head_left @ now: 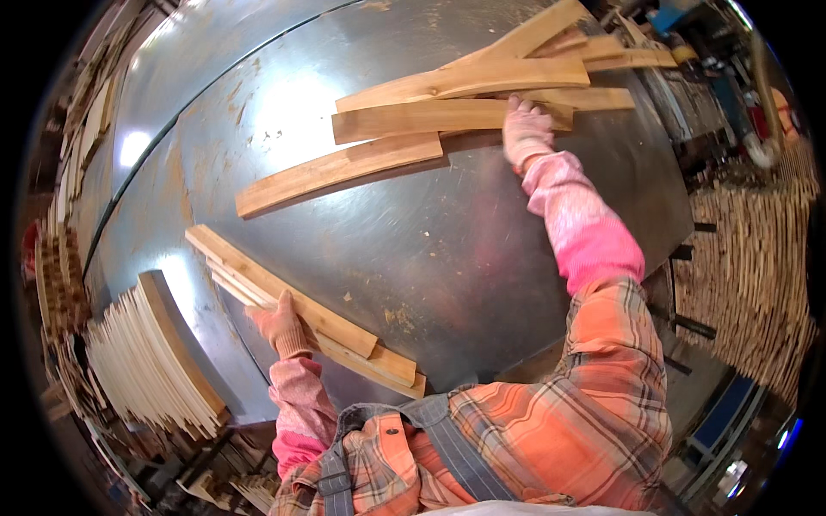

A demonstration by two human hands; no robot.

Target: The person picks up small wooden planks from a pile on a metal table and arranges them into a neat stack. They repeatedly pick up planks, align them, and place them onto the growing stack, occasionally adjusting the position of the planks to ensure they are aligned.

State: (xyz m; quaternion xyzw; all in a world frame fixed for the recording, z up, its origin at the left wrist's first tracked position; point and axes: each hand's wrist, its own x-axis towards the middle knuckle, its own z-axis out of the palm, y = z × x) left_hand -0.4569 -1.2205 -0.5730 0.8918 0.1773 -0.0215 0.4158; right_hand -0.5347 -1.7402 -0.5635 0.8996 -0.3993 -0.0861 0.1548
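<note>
My left hand (282,325), in an orange glove, is closed round a small stack of wooden boards (292,297) near the table's front edge. Several boards lie face to face in that stack, their ends staggered. My right hand (527,129), gloved too, reaches far across to a flat wooden board (422,119) and rests on its right end. The fingers bend over the board's far edge; whether they grip it is hard to see. Nearer on the table lies another board (340,172), and a longer board (465,82) lies just beyond the one I touch.
A worn metal table (482,224) spreads under everything. More boards (533,34) lie crossed at the far right. A row of thin boards (155,361) stands packed at the left. Stacked wood (744,275) rises beyond the right edge, below machinery (731,86).
</note>
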